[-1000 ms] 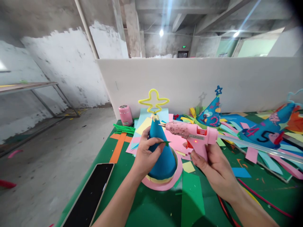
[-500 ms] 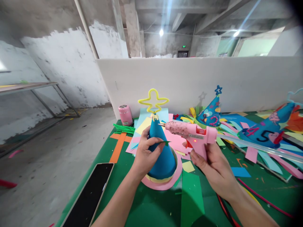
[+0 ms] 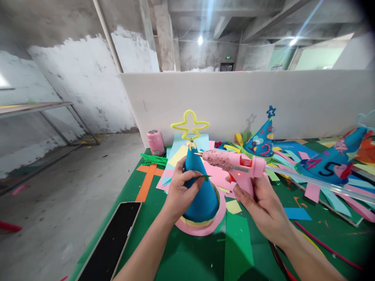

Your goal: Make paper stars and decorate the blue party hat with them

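Note:
A blue cone party hat (image 3: 202, 203) stands upright on the table, with a pink brim, a cream band at its base and a yellow pipe-cleaner shape (image 3: 190, 124) on its tip. My left hand (image 3: 186, 189) is around the hat's left side. Between its thumb and forefinger it pinches a small dark green paper piece (image 3: 207, 177). In my right hand (image 3: 263, 207) is a pink hot glue gun (image 3: 231, 162), its metal nozzle pointing left, close to the upper part of the hat. A clear glue stick (image 3: 310, 181) runs out of its back. Whether the nozzle touches the hat I cannot tell.
A phone (image 3: 111, 238) lies at the table's left edge. Behind it are orange paper strips (image 3: 146, 183), green pipe cleaners (image 3: 154, 159) and a pink canister (image 3: 156, 142). Two decorated blue hats (image 3: 259, 140) stand among paper scraps at the right. A white partition (image 3: 234, 97) borders the back.
The glue gun has shifted slightly left, bringing its nozzle a little nearer the hat. My left hand, the green paper piece and the hat look unmoved.

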A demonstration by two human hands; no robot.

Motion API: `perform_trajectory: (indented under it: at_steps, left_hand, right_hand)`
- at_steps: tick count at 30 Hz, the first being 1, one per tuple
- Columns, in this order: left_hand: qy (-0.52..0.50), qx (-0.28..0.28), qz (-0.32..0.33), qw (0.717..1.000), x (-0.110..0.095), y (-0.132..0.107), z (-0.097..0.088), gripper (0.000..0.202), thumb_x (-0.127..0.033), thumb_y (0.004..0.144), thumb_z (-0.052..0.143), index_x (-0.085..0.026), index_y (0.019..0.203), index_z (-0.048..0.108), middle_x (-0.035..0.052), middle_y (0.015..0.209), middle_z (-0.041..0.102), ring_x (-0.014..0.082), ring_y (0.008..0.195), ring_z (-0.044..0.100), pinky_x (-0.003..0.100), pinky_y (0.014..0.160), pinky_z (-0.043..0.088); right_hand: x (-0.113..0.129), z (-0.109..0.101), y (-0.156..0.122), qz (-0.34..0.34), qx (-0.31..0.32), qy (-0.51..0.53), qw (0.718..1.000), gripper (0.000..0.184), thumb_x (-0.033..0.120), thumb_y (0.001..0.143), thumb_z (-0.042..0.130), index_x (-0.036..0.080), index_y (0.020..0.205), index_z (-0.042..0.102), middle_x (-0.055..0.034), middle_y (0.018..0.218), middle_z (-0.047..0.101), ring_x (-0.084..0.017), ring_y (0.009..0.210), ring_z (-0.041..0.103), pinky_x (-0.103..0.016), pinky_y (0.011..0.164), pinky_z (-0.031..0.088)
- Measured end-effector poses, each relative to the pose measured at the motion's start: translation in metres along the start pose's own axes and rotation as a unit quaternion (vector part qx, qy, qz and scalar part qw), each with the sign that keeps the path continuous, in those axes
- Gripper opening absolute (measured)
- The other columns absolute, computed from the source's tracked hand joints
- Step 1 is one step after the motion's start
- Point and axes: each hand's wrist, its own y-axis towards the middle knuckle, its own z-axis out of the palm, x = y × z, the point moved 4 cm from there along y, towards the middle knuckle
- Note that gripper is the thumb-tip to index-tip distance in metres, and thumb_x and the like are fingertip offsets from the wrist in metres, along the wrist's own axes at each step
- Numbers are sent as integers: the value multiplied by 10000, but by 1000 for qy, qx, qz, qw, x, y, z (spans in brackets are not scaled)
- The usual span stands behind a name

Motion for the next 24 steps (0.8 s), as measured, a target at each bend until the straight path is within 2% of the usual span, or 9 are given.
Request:
perform_trajectory:
  at_steps: [4,10,16,24]
  left_hand:
    - [-4,4,4,1000,-1,1,0,86,-138,710,599,-214,716,641,73,1179,463,257,1114,461,410,905,411]
    - [8,5,11,1000,1,1,0,95,-139,714,598,-223,730,641,63,1197,452,252,1096,477,407,897,418]
    - [7,8,18,1000,2,-1,0,75,-147,725,594,-206,737,640,71,1199,445,253,1113,459,399,903,406]
    - [1,7,4,1000,7,-2,1,72,-148,726,593,-193,752,643,88,1218,418,257,1122,442,399,902,397]
  right_hand:
    - [3,0,0,-15,17,-12,1000,349,270,862,446,230,1206,406,-77,1102,518,-239,1015,500,-365,888,424]
    - [-1,1,-3,2,34,-10,999,337,274,864,443,242,1198,411,-69,1100,530,-235,1029,499,-343,896,422]
    - [-5,-3,-5,1,22,-15,1000,340,277,859,451,232,1193,412,-70,1075,535,-231,1012,506,-344,901,422]
    - [-6,-1,-1,-16,15,0,1000,391,240,859,456,223,1242,378,-74,1210,484,-229,1116,457,-337,944,393]
